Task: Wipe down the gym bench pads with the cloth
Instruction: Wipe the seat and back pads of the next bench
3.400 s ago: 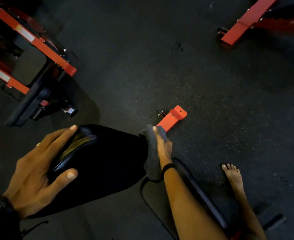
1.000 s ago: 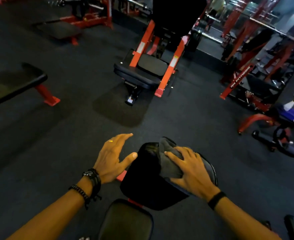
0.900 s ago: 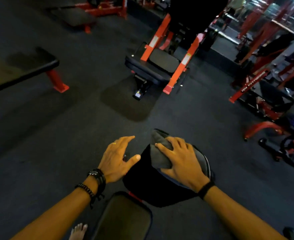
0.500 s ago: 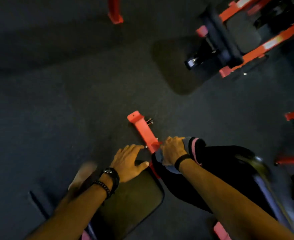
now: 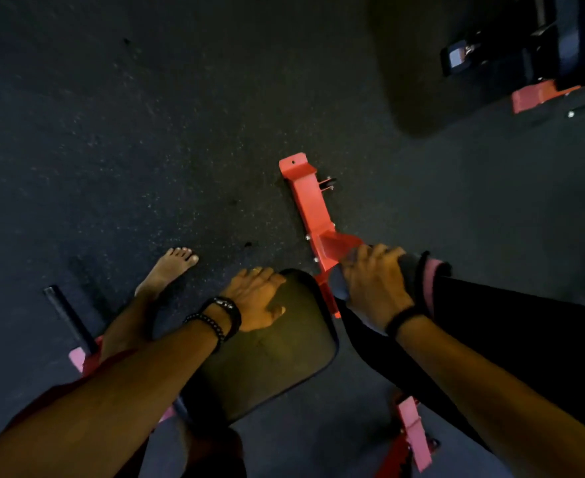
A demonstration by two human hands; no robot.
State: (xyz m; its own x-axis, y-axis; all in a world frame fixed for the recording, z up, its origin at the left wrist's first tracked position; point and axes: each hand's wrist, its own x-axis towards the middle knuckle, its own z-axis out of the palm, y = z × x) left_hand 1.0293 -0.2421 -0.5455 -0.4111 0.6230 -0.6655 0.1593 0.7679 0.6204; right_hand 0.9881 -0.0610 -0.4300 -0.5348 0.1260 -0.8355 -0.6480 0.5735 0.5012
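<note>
Since 0.5 s ago, L hand [image 5: 254, 298] stayed flat on seat pad [image 5: 266, 353], fingers open; R hand [image 5: 373, 281] fingers gripped cloth [image 5: 411, 270] on back pad [image 5: 525, 339].

dark cloth [image 5: 409, 274] bunched at the black back pad's [image 5: 525, 339] end beside seat pad [image 5: 277, 353].

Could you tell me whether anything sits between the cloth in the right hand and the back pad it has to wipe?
Nothing visible does. The right hand grips the cloth at the near end of the back pad, whose dark surface looks bare. The left hand rests on the seat pad beside it.
</note>
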